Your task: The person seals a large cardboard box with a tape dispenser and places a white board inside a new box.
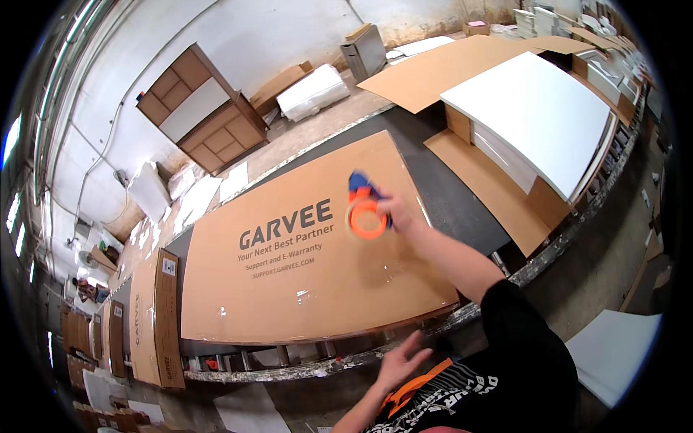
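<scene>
My right hand (397, 214) grips an orange and blue tape dispenser (366, 209) and holds it against the top of a large flat cardboard box (289, 267) with dark printing. The box lies on a dark work line and has shiny clear tape across its near part. My left hand (404, 359) hangs in the air with fingers spread, just below the box's near edge, holding nothing. An orange strap crosses my dark shirt below it.
An open cardboard box (505, 180) holding a white panel (534, 108) sits further right on the line. A wooden cabinet (202, 108) stands by the wall. More closed cartons (155, 317) lie at left. A white board (613, 353) lies on the floor at right.
</scene>
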A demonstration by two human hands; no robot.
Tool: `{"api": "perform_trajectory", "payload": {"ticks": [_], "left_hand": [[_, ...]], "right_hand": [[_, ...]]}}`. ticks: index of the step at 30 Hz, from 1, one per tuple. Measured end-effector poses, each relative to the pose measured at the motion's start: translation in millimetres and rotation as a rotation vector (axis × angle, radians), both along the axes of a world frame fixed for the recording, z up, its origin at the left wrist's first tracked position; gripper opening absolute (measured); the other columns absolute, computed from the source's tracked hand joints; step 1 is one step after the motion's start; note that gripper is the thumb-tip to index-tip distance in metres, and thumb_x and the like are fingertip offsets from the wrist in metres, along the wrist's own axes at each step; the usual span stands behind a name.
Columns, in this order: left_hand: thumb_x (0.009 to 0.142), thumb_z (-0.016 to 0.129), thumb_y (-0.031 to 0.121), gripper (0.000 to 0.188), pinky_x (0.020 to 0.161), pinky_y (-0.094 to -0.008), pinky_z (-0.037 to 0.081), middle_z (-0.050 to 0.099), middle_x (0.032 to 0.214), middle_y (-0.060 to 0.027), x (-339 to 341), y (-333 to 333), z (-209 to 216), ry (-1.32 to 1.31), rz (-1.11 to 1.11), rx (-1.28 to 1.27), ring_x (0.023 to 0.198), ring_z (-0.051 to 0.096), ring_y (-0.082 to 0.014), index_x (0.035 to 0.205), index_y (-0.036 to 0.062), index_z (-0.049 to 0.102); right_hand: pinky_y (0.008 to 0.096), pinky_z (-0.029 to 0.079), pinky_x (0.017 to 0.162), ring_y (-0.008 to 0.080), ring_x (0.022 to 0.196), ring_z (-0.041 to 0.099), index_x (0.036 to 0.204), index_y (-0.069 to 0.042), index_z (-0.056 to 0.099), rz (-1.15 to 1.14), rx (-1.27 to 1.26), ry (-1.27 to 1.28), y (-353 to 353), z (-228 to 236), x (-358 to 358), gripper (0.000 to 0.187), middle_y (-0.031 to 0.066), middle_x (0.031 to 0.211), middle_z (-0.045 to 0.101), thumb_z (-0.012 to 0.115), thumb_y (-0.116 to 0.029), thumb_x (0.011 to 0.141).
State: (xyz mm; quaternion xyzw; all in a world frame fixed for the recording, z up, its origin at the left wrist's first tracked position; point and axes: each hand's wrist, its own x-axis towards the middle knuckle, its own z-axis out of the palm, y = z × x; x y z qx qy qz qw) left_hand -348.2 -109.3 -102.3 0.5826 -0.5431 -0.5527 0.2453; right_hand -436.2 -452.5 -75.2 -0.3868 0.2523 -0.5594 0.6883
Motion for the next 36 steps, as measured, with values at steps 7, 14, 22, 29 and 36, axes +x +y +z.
{"api": "perform_trajectory", "payload": {"ticks": [7,14,22,29,36], "left_hand": [[0.092,0.066,0.024,0.033,0.060,-0.0237,0.043,0.056,0.078,0.0026,216,29,-29,0.177,1.281,-0.286,0.065,0.050,-0.0096,0.116,0.0045,0.056],[0.087,0.063,0.051,0.078,0.101,-0.0466,0.038,0.043,0.139,-0.0136,410,-14,-18,0.069,1.528,-0.210,0.123,0.044,-0.0277,0.141,0.0026,0.032],[0.076,0.077,0.043,0.072,0.092,-0.0429,0.049,0.061,0.121,-0.0168,597,-28,-58,0.178,1.455,-0.324,0.104,0.060,-0.0301,0.122,-0.0076,0.057],[0.090,0.064,0.034,0.051,0.089,-0.0394,0.050,0.063,0.118,-0.0114,603,-28,-57,0.364,1.471,-0.336,0.101,0.062,-0.0261,0.124,-0.0032,0.058],[0.092,0.052,0.051,0.068,0.095,-0.0420,0.046,0.055,0.129,-0.0171,598,46,-71,0.486,1.389,-0.443,0.113,0.056,-0.0307,0.135,-0.0011,0.047]], "right_hand": [[0.0422,0.013,0.117,0.0408,0.139,0.017,0.102,-0.010,0.074,0.022,-0.039,0.891,92,-2,79,0.055,0.0247,0.147,0.035,0.069,-0.034,0.053],[0.0457,0.012,0.115,0.0379,0.134,0.022,0.108,-0.012,0.073,-0.010,0.114,1.091,96,18,212,0.058,0.0175,0.136,0.044,0.070,-0.046,0.060],[0.0568,0.014,0.114,0.0419,0.143,0.013,0.138,-0.015,0.051,0.038,-0.308,1.244,183,16,188,0.072,0.0228,0.154,0.024,0.069,-0.051,0.078],[0.0507,0.031,0.102,0.0362,0.111,0.051,0.106,-0.002,0.066,-1.052,-0.578,1.683,253,-31,33,0.041,0.0126,0.117,0.062,0.062,-0.023,0.070],[0.0459,0.034,0.096,0.0330,0.102,0.056,0.097,-0.003,0.070,-1.140,-0.706,1.556,209,-35,12,0.041,0.0102,0.107,0.068,0.050,-0.022,0.067]]}}
